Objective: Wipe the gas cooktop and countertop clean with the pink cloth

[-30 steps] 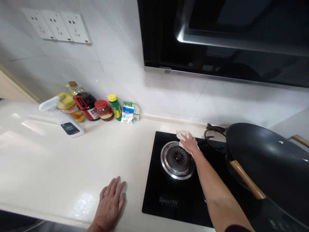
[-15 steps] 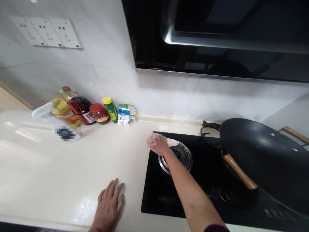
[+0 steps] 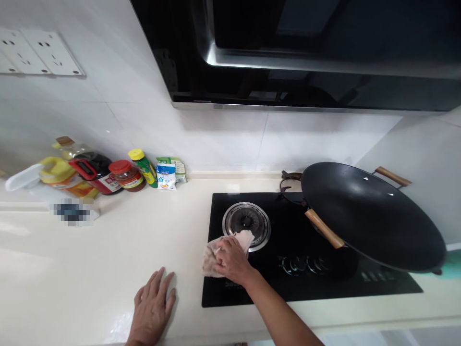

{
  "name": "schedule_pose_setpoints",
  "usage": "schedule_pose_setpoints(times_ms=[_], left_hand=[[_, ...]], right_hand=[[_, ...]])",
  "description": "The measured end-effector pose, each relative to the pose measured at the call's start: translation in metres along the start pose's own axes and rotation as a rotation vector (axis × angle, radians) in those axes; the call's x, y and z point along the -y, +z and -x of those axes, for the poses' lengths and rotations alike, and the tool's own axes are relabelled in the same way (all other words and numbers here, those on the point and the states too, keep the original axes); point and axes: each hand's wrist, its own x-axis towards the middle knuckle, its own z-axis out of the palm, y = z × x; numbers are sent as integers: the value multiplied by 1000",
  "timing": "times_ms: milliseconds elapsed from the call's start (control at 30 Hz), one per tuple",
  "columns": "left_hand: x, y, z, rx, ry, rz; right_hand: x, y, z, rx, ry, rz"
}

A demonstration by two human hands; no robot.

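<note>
The right hand (image 3: 230, 259) presses a crumpled pale cloth (image 3: 216, 252) onto the black hob (image 3: 288, 283), at the hob's front left corner. Its fingers (image 3: 221, 253) are curled down over the cloth, gripping it against the glass; part of the cloth sticks out past the hob's left edge and part reaches toward the burner (image 3: 246, 220). The burner, a round steel ring with a dark centre, sits just behind the cloth, bare of any pan support.

The left hand (image 3: 151, 310) lies flat on the cream bench (image 3: 108, 259), left of the hob's front corner, palm down with its fingers spread open and holding nothing.

On the right half of the hob sits a large black wok (image 3: 370, 216), tilted, with a wooden handle (image 3: 324, 229) pointing toward the burner and a second, smaller wooden handle at its far side. A dark pan support (image 3: 290, 185) shows behind the wok's left rim. A row of knob markings (image 3: 306, 264) lies on the glass in front of the wok.

Well left of the hob, against the wall, stand a small white packet (image 3: 165, 175), a green bottle (image 3: 143, 166), a red-lidded jar (image 3: 126, 175), a dark jug (image 3: 95, 175) and a yellow oil bottle (image 3: 63, 178). A black hood (image 3: 288, 48) hangs above the hob.
</note>
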Motion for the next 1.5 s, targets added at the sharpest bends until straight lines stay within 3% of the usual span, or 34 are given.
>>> schedule_pose_setpoints(times_ms=[133, 267, 367, 433, 533, 633, 800, 967, 1133, 1300, 1500], left_hand=[[-1, -1, 0, 3, 1, 22], [-1, 0, 0, -6, 2, 31], [-1, 2, -1, 18, -17, 49], [-1, 1, -1, 53, -29, 67], [-2, 0, -1, 99, -44, 80], [-3, -1, -2, 110, -56, 70], [-2, 0, -3, 86, -39, 48], [-3, 0, -2, 94, -41, 56], [-5, -3, -3, 96, -58, 92], [-5, -1, -2, 83, -70, 120], [-7, 0, -1, 126, -96, 139]], right_hand=[[-23, -25, 37, -77, 58, 8], [-39, -52, 55, -9, 91, 50], [-32, -62, 63, 10, 131, 114], [-22, -63, 65, -62, 249, 171], [-3, -56, 60, -191, 559, 253], [11, -42, 48, -168, 761, 325], [1, -38, 51, -58, 728, 393], [-44, -71, 68, 9, 707, 440], [-79, -103, 48, 91, 766, 518], [-85, -121, 32, 85, 809, 556], [-78, -119, 50, 126, 927, 465]])
